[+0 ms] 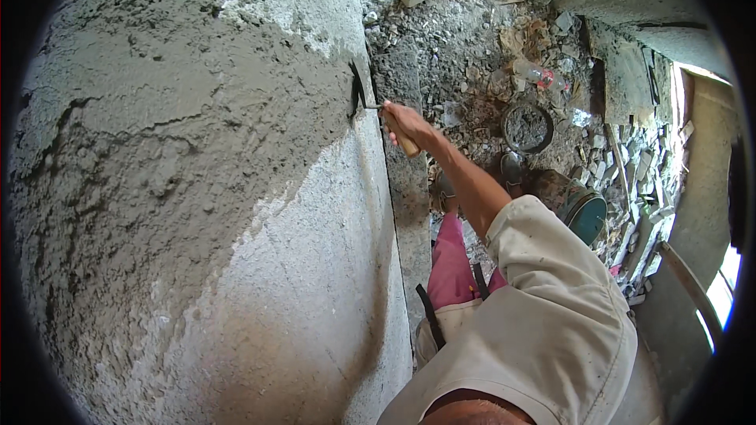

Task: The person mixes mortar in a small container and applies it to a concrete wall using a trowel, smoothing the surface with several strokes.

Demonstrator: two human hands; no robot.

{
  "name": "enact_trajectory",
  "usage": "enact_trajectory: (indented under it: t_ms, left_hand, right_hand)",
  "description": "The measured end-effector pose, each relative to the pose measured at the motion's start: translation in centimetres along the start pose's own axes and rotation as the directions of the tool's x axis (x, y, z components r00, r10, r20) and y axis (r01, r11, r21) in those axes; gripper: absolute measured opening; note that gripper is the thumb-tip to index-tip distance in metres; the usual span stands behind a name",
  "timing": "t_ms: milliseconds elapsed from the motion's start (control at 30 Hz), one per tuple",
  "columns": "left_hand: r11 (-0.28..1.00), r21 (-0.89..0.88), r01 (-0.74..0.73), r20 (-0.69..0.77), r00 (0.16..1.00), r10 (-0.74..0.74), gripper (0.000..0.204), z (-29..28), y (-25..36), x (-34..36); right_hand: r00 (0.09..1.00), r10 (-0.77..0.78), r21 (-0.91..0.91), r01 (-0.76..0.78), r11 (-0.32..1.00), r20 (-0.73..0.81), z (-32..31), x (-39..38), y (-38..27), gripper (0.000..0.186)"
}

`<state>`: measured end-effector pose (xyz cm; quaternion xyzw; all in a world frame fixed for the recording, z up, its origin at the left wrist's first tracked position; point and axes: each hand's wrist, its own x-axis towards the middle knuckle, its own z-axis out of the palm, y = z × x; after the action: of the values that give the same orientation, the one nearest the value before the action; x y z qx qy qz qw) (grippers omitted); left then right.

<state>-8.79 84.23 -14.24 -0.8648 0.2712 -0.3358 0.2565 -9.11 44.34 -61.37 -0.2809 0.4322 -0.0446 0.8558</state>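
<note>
Along the right side of the wall, we hold a trowel in our right hand, the fingers closed around its wooden handle. The dark blade, seen almost edge-on, stands at the right border of the wet mortar; we cannot tell whether it presses in. Rough and grey, the mortar spreads over the upper left, while the lower wall shows pale and bare. Our left hand is out of view, so we cannot tell its state. Our beige sleeve ends above the elbow, and our pink trousers show below it. Beyond our shoes lie a round pan and a clear bottle, with a green bucket nearer us and rubble to the right.
</note>
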Motion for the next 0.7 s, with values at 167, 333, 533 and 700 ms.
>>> enact_trajectory:
  t_ms: [167, 333, 533, 700]
  left_hand:
    - [1.000, 0.021, 0.010, -0.003, 1.000, -0.010, 0.052, 0.1, -0.1, 0.0]
    - [0.999, 0.044, -0.014, -0.041, 0.999, 0.015, 0.053, 0.5, -0.1, 0.4]
    - [0.983, 0.168, -0.069, -0.151, 0.984, 0.095, 0.055, 0.5, -0.6, 0.5]
    - [0.939, 0.323, -0.117, -0.267, 0.941, 0.208, 0.056, 0.6, -0.5, 1.4]
  right_hand:
    - [0.995, -0.086, -0.023, 0.085, 0.996, -0.050, 4.3, -5.4, 0.3, 0.041]
    - [0.987, -0.149, -0.023, 0.148, 0.989, -0.060, 9.5, -11.2, -1.4, 0.035]
    - [0.917, -0.398, -0.289, 0.385, 0.876, 0.016, 8.6, -16.0, 1.1, 0.032]
    - [0.785, -0.590, -0.636, 0.359, 0.683, -0.190, 3.3, -7.3, 5.8, 0.035]
